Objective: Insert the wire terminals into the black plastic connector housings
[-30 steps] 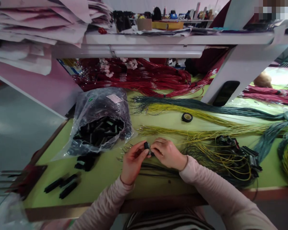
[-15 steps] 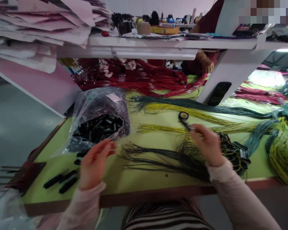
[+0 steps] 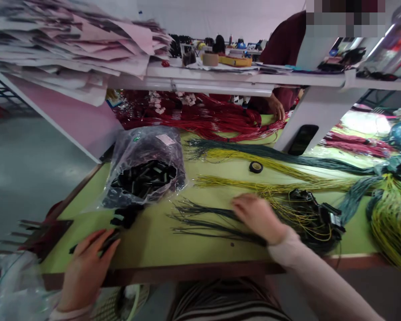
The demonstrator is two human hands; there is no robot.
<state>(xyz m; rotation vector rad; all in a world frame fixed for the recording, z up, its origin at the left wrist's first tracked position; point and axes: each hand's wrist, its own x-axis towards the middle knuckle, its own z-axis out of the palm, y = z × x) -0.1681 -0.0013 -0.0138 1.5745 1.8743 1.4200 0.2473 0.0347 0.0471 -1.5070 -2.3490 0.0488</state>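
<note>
At the table's front left, my left hand (image 3: 87,263) is closed with a black plastic connector housing (image 3: 109,240) between its thumb and fingers. Beside it, other black housings (image 3: 125,217) lie on the table. My right hand (image 3: 259,218) reaches down over a bundle of black wires (image 3: 207,209), its bent fingers pinching at the strands; the fingertips are partly hidden. To its right is a tangled pile of black housings (image 3: 307,205) with yellow and black wires attached.
A clear plastic bag (image 3: 147,138) of black housings stands open at the left. Yellow wires (image 3: 227,182), dark green wires (image 3: 254,149) and a tape roll (image 3: 255,167) lie behind the black wires. A phone (image 3: 303,139) leans on the post. A co-worker's hand (image 3: 276,107) touches red wires (image 3: 194,113).
My left hand has moved down and left onto the loose housings. My right hand no longer holds the black housing; it has moved left and down to the black wires.
</note>
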